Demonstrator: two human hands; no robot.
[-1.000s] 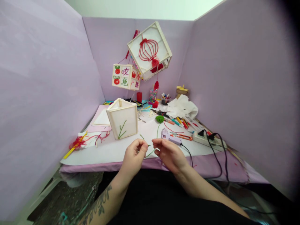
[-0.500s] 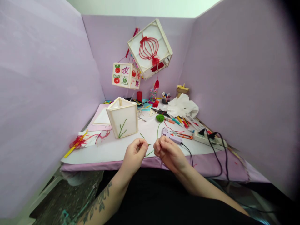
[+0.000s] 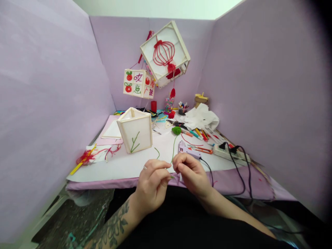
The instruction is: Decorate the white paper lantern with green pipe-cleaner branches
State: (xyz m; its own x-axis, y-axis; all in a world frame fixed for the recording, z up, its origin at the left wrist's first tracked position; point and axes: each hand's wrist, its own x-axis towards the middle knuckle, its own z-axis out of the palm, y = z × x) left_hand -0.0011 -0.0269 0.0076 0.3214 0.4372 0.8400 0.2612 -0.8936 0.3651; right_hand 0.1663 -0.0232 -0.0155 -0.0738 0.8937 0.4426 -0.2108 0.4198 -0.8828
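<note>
My left hand [image 3: 153, 183] is closed in a pinch, and a short tip of green yarn [image 3: 172, 177] sticks out of its fingers. Close beside it, my right hand [image 3: 193, 176] is also pinched, its fingertips almost touching the left ones; what lies in it is too small to make out. A strand of green yarn [image 3: 174, 147] runs from the green yarn ball [image 3: 176, 130] down behind my right fingers. Beyond my left hand stands a white wood-framed lantern [image 3: 137, 133] with a green branch shape on its front. A loose green piece [image 3: 157, 152] lies beside it.
A purple glue gun [image 3: 185, 149] and an orange-handled tool [image 3: 203, 149] lie past my right hand. A power strip [image 3: 230, 154] with black cords is at the right. Red yarn [image 3: 86, 156] lies at left. Finished lanterns [image 3: 164, 53] hang at the back.
My left hand has turned and come down slightly, its fingers now reaching toward the right hand. My right hand has shifted a little. The lantern has stayed put.
</note>
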